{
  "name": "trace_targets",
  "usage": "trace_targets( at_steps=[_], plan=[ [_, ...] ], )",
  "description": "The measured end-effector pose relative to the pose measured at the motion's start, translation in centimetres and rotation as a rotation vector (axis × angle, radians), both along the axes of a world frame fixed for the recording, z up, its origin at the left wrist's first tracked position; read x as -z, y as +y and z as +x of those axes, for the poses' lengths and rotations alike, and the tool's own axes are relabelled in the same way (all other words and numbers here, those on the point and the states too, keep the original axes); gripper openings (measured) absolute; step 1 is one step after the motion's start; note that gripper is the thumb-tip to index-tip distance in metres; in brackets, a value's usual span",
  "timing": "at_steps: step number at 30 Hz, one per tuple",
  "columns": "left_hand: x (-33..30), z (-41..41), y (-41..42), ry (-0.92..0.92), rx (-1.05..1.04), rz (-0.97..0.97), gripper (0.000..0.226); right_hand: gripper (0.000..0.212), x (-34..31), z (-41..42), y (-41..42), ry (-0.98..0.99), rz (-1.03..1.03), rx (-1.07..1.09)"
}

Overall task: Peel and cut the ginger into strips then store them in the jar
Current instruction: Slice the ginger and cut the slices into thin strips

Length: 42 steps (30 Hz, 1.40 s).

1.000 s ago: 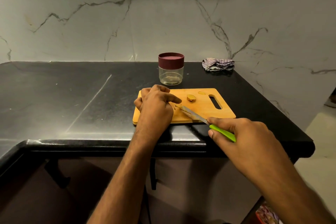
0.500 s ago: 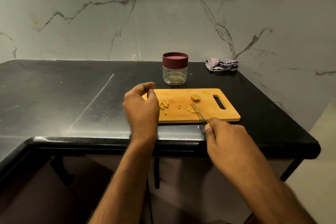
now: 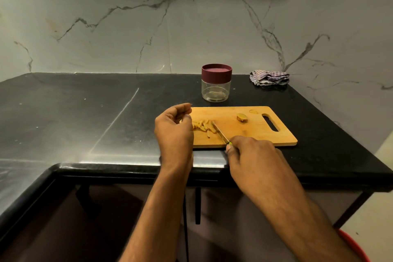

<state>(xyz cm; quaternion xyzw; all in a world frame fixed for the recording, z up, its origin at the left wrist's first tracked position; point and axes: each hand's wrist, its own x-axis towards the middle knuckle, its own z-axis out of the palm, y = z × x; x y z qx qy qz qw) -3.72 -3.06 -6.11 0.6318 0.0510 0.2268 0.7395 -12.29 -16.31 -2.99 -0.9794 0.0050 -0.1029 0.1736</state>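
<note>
Knife [image 3: 220, 132] swung since prev, tip now far-left w/ strips [image 3: 202, 126].

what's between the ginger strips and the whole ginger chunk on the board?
Head view: only the knife blade beside the ginger strips; then bare cutting board up to the ginger chunk.

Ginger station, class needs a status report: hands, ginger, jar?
Right hand grips knife; left hand loose, empty. Ginger strips on board. Jar lidded.
</note>
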Motion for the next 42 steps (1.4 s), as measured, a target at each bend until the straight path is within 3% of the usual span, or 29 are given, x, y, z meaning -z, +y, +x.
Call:
trace_targets(
  at_steps=[9,13,16,20,25,37,42],
  plan=[
    [-0.3,0.1,-0.2,0.011,0.066,0.168,0.024,0.038,-1.1,0.6,-2.8,-0.194,-0.009,-0.006],
    [-0.4,0.1,-0.2,0.036,0.071,0.25,0.026,0.038,0.4,2.6,-5.0,-0.167,-0.057,-0.119],
    [-0.1,0.3,-0.4,0.027,0.084,0.295,0.031,0.035,1.0,2.9,-5.9,-0.205,0.105,-0.133],
    [0.3,0.7,-0.8,0.051,0.082,0.433,0.046,0.031,1.4,3.4,-6.4,-0.216,0.268,-0.131],
    [0.4,1.1,-1.0,0.066,0.064,0.598,0.08,0.036,1.6,3.9,-6.9,-0.127,0.242,-0.184],
    [0.7,1.5,-0.8,0.11,0.048,0.537,0.116,0.029,1.8,3.9,-7.8,-0.086,0.42,-0.233],
    [0.7,1.3,-0.9,0.102,0.022,0.573,0.111,0.033,1.8,3.7,-7.7,-0.096,0.434,-0.242]
  ],
)
